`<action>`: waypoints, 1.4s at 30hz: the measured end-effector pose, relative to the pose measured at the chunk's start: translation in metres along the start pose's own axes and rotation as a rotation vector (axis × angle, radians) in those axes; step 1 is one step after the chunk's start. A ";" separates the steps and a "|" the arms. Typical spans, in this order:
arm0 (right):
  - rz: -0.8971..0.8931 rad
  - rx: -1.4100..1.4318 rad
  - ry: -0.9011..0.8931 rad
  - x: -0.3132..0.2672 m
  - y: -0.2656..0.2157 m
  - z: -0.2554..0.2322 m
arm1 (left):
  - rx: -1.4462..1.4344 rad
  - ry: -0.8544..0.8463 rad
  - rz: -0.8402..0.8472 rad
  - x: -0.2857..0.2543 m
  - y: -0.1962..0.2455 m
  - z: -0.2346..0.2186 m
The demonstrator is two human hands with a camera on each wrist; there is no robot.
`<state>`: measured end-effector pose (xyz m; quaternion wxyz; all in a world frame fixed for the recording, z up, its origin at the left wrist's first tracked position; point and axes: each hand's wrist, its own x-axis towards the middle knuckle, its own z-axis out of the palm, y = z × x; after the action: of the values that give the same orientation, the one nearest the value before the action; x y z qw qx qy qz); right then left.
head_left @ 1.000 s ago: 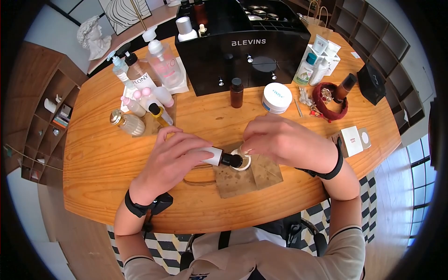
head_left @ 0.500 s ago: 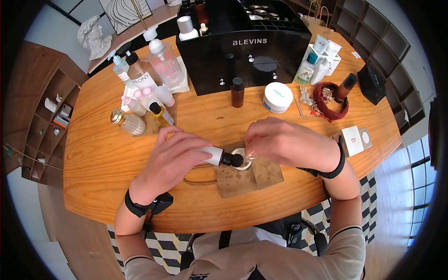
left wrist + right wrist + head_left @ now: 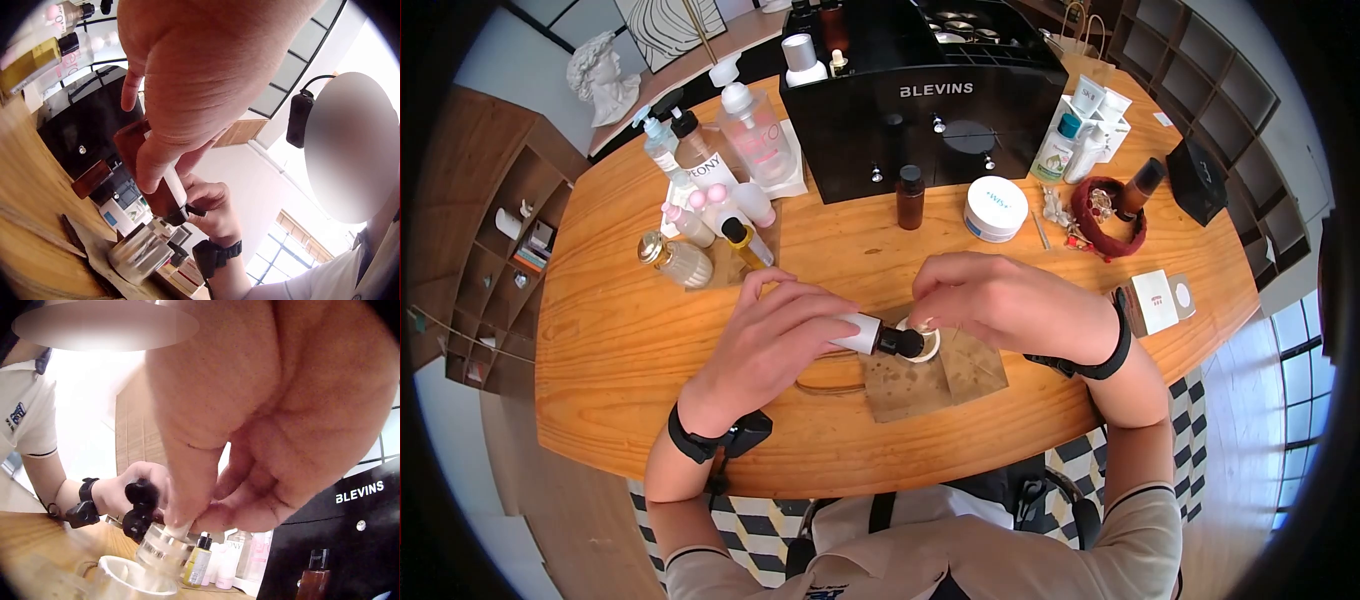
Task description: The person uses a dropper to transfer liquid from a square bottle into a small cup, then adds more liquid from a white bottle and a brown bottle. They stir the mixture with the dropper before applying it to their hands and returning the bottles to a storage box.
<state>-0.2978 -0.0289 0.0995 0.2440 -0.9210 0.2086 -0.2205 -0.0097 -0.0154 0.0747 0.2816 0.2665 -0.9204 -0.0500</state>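
Observation:
My left hand (image 3: pixel 775 335) grips a brown bottle (image 3: pixel 164 197) with a white label. It is tipped sideways, its black flip cap (image 3: pixel 910 343) over a clear cup (image 3: pixel 140 253) with a white rim. My right hand (image 3: pixel 1010 305) is across from it, above the same cup. Its thumb and fingers pinch a small clear piece with a lettered band (image 3: pixel 165 550), close over the rim in the right wrist view; I cannot tell its kind. The cup stands on a flattened brown paper bag (image 3: pixel 975 375), spotted with dark stains.
A black organizer (image 3: pixel 935 130) stands behind, with a brown bottle (image 3: pixel 910 200) and white jar (image 3: pixel 995 210) before it. Pump bottles (image 3: pixel 750 140) and a yellow bottle (image 3: pixel 747 243) are at left. On the right lie a dark red headband (image 3: pixel 1128 245) and a white box (image 3: pixel 1152 303).
My right hand has shifted slightly left over the cup, with the small clear piece in its fingers. The left hand and the tipped bottle have barely moved.

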 end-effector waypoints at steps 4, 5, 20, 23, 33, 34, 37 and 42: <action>0.018 -0.002 -0.013 -0.002 0.002 -0.003 | 0.015 -0.002 0.020 -0.001 0.000 0.000; 0.037 -0.007 0.012 -0.001 0.002 -0.002 | 0.016 0.001 0.019 -0.001 0.001 0.000; 0.054 0.007 0.024 0.001 0.006 0.002 | 0.052 -0.043 0.027 0.000 0.005 -0.003; 0.068 0.012 0.018 0.000 0.006 0.002 | -0.005 -0.001 -0.029 0.000 0.006 -0.001; 0.045 0.016 -0.020 0.003 0.005 0.003 | 0.060 -0.023 0.015 0.000 0.006 -0.001; 0.044 0.016 -0.021 0.003 0.006 0.002 | 0.061 -0.027 0.022 0.000 0.006 -0.002; 0.091 0.010 -0.038 0.001 0.007 -0.002 | 0.059 -0.025 0.019 0.001 0.005 -0.002; 0.107 0.034 -0.025 0.003 0.013 0.001 | -0.096 -0.026 -0.048 -0.001 -0.001 -0.003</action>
<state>-0.2988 -0.0403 0.0921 0.2737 -0.9070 0.2506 -0.1990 -0.0069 -0.0159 0.0761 0.2806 0.2741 -0.9139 -0.1042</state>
